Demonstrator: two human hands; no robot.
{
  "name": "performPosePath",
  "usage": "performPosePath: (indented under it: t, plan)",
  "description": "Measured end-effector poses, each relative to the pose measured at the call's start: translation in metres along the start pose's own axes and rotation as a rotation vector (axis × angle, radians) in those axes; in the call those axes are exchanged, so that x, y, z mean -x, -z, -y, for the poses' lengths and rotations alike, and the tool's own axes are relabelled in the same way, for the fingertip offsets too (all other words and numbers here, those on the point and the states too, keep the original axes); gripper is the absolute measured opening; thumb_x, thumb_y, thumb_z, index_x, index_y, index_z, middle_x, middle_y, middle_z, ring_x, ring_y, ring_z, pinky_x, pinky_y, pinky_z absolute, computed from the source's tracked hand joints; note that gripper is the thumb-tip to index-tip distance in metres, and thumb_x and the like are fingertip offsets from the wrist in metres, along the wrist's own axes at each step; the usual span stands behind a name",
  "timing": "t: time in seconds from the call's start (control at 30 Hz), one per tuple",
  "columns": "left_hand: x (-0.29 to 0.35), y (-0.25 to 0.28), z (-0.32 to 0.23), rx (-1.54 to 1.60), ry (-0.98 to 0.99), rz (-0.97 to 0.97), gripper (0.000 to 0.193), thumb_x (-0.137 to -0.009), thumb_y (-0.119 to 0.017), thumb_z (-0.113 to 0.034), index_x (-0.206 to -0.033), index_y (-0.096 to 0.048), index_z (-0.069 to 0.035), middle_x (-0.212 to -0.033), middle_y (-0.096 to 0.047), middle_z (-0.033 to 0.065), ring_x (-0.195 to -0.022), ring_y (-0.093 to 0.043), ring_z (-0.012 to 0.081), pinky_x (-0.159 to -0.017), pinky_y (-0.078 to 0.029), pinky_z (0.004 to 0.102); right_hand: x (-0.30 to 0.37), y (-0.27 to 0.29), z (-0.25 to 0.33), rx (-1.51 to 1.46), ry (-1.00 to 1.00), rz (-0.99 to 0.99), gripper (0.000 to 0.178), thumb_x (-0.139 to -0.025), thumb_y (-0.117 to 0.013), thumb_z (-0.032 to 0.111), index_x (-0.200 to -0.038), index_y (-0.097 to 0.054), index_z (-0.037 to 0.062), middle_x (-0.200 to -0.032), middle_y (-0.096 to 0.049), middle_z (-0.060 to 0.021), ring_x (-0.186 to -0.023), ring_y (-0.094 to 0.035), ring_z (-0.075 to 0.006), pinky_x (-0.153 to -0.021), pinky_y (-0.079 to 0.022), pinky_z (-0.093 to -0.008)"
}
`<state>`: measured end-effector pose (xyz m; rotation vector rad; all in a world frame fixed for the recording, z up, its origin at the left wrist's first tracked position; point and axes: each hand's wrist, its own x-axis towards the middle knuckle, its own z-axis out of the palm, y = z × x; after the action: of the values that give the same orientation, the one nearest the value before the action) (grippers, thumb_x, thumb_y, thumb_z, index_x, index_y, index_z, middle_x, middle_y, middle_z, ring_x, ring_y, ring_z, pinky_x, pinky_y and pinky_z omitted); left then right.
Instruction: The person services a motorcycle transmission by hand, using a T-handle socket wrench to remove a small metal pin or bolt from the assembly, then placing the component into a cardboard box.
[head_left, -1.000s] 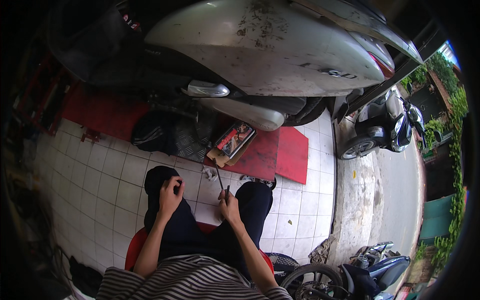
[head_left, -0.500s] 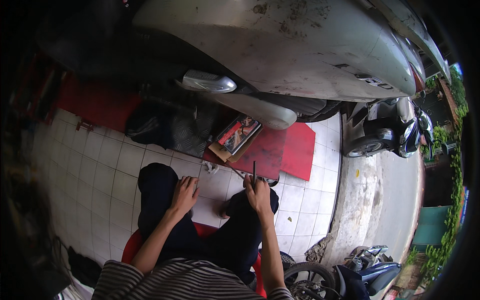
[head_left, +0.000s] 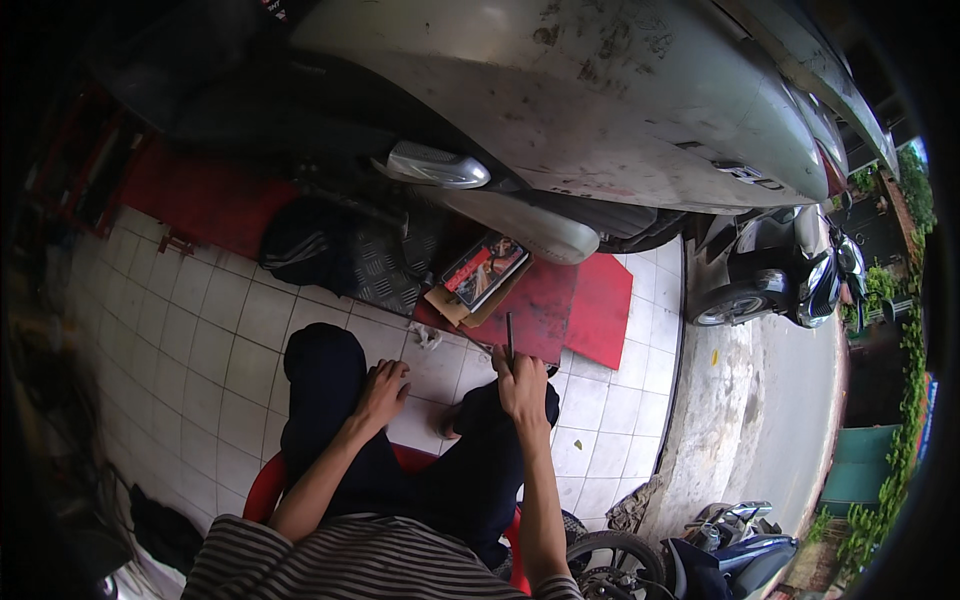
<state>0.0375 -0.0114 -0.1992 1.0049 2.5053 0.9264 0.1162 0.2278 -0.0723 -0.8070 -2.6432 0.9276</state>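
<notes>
Noted thin dark rod [head_left: 510, 334] gripped between curled fingers and thumb of right hand [head_left: 523, 387], just over right knee [head_left: 549, 402], pointing forward; noted left hand [head_left: 381, 395] beside left knee [head_left: 322, 352], with loosely spread fingers; found flat box [head_left: 485, 270] on brown cardboard [head_left: 446, 305], atop red platform [head_left: 599, 310] beyond both hands; observed silver scooter [head_left: 610, 130] above platform.

Lettering [head_left: 755, 178] stands on the silver scooter panel [head_left: 610, 125] and the red-and-black box [head_left: 488, 272].

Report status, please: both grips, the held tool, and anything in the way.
Right grip closed on dark slim tool. Left grip loosely open by left knee, nothing visible in it. Box on red platform ahead, possible obstacle.
</notes>
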Motion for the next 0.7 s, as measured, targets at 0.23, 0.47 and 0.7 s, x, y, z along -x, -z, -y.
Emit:
performPosePath:
  t: [0.23,0.47,0.7]
  plan:
    - [0.006,-0.004,0.004,0.008,-0.043,-0.048,0.024,-0.081,-0.069,-0.005,-0.101,-0.056,-0.004,-0.098,-0.062,0.0147,-0.095,-0.059,0.0341,-0.083,-0.047,0.0441,-0.031,0.009,0.031,0.098,-0.009,0.045,0.034,-0.094,-0.058,0.028,-0.082,-0.066,-0.003,-0.076,-0.065,-0.0259,-0.077,-0.063,-0.0466,-0.068,-0.046,-0.0514]
    - [0.011,-0.006,0.008,-0.015,-0.043,-0.045,0.022,-0.082,-0.069,-0.007,-0.1,-0.056,-0.004,-0.099,-0.062,0.0149,-0.097,-0.058,0.0347,-0.085,-0.047,0.0454,-0.077,-0.028,0.026,0.1,0.113,0.23,0.03,-0.088,-0.057,0.027,-0.085,-0.062,-0.0031,-0.086,-0.063,-0.0321,-0.084,-0.058,-0.0526,-0.077,-0.044,-0.0607]
    - [0.013,-0.005,0.007,-0.024,-0.034,-0.043,0.022,-0.083,-0.069,-0.009,-0.101,-0.055,-0.005,-0.099,-0.062,0.0126,-0.097,-0.058,0.0325,-0.086,-0.045,0.0447,-0.074,-0.011,0.047,0.204,0.069,0.251,0.025,-0.086,-0.054,0.021,-0.086,-0.059,-0.0036,-0.087,-0.063,-0.0302,-0.082,-0.057,-0.0515,-0.075,-0.044,-0.062]
